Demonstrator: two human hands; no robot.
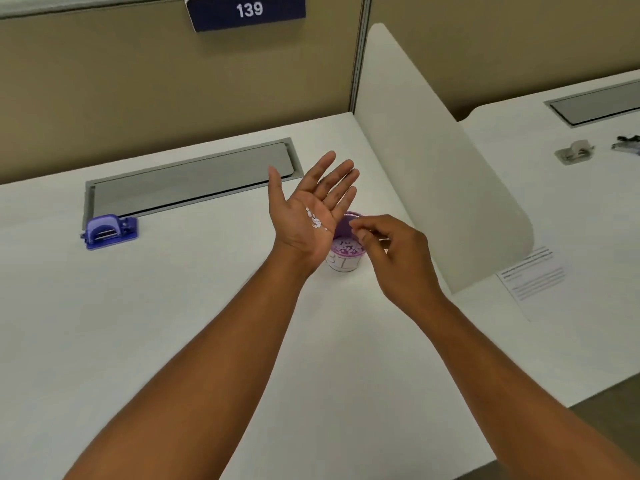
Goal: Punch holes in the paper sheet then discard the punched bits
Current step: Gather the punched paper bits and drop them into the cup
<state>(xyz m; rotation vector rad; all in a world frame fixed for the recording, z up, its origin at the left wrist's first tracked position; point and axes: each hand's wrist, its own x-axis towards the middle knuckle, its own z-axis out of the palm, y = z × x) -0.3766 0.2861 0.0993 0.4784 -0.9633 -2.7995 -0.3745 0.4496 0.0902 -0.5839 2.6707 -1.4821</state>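
My left hand (308, 206) is held palm up above the desk, fingers spread, with a small heap of white punched bits (316, 220) lying on the palm. Just under its right edge stands a small cup (344, 258) with a purple inside, holding more white bits. My right hand (384, 244) hovers over the cup beside the left palm, thumb and forefinger pinched together; whether a bit is between them I cannot tell. A purple hole punch (109, 231) sits on the white desk (173, 306) at the far left. No loose paper sheet shows on this desk.
A grey cable flap (194, 181) runs along the desk's back. A white divider panel (436, 161) rises on the right. Beyond it, the neighbouring desk holds a printed sheet (533, 275), a grey punch (573, 152) and dark items (627, 142).
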